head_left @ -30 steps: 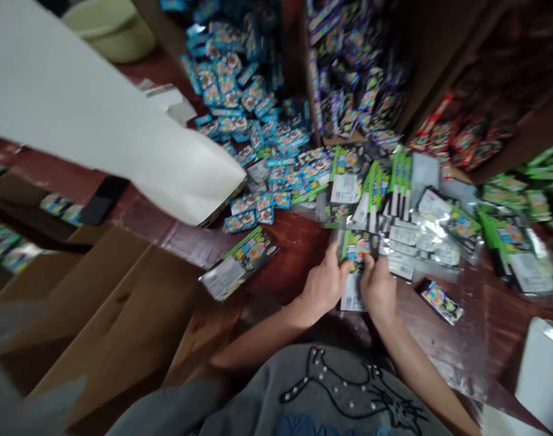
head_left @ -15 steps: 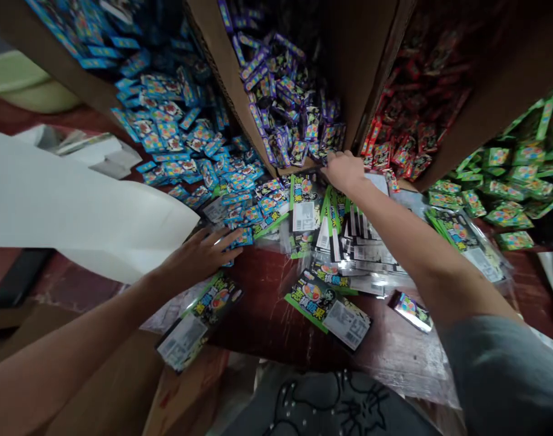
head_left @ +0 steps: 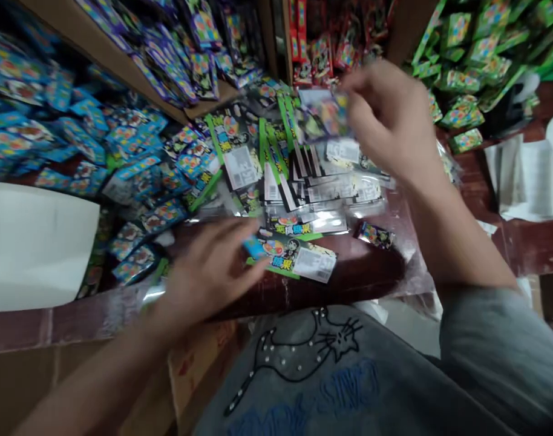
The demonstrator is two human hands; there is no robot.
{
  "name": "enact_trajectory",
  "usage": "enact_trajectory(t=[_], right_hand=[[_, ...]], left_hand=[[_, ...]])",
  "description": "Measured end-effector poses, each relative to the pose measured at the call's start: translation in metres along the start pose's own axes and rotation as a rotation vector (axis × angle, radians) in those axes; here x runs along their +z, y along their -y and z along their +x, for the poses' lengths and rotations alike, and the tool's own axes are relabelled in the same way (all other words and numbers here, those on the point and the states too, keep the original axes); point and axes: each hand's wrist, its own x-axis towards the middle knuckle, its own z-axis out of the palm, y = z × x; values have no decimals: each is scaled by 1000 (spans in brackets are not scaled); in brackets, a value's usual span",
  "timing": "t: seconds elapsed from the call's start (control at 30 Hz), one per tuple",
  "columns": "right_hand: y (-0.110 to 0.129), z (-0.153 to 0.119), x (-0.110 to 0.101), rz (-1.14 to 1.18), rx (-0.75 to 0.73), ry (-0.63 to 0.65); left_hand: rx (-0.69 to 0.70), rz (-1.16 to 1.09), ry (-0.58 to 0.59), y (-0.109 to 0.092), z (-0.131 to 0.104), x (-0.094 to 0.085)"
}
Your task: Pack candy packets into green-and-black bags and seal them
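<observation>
My left hand (head_left: 213,266), blurred by motion, is closed on a small blue candy packet (head_left: 255,247) whose end shows between thumb and fingers. Beneath that packet lies a black and green printed candy bag (head_left: 315,260) with a white label. Higher up, my right hand (head_left: 389,115) pinches a purple candy packet (head_left: 324,116), also smeared, above a spread of clear-edged printed bags (head_left: 240,163). A single dark purple packet (head_left: 375,235) rests on the table below my right forearm.
Cardboard boxes of purple packets (head_left: 167,60), red packets (head_left: 322,54) and green packets (head_left: 480,54) stand along the back. Blue packets (head_left: 81,127) heap at the left beside a white curved sheet (head_left: 35,248). White papers (head_left: 524,178) lie at the right on the red-brown table (head_left: 526,242).
My right hand has come away from the purple box with a purple packet. My left hand has moved off the blue heap with a blue packet. The view has turned right.
</observation>
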Motion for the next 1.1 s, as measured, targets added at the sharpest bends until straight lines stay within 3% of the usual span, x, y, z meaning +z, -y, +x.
enact_trajectory(t=[0.03, 0.1, 0.2, 0.27, 0.33, 0.43, 0.53, 0.63, 0.73, 0.83, 0.93, 1.0, 1.1], right_hand=[[-9, -42, -16, 132, 84, -16], [-28, -127, -41, 349, 367, -47], [-56, -233, -64, 357, 739, -112], [-71, -278, -69, 222, 857, -131], [-78, -297, -65, -67, 819, -95], [-77, -286, -45, -454, 569, -23], [-80, -248, -22, -417, 263, 212], [-103, -211, -16, -378, 13, 483], [-126, -192, -21, -411, -184, 606], [-122, -189, -25, -385, -470, 707], [-116, -185, -25, -313, -643, 687], [-130, -166, -31, -296, -563, 564], [-174, -106, -52, -337, -325, 346]], left_hand=[[116, 4, -13, -26, 6, 21], [186, -96, 13, -73, 19, 63], [185, -190, 205, -121, 38, 115], [151, -106, 365, -137, 49, 140], [116, 29, 473, -143, 56, 154], [162, 165, 545, -141, 60, 155], [241, 222, 594, -132, 58, 145], [195, 234, 571, -119, 55, 139], [123, 223, 547, -106, 51, 140], [97, 225, 556, -101, 50, 139], [148, 237, 561, -99, 67, 129], [211, 238, 543, -96, 94, 118], [253, 279, 441, -81, 169, 106]])
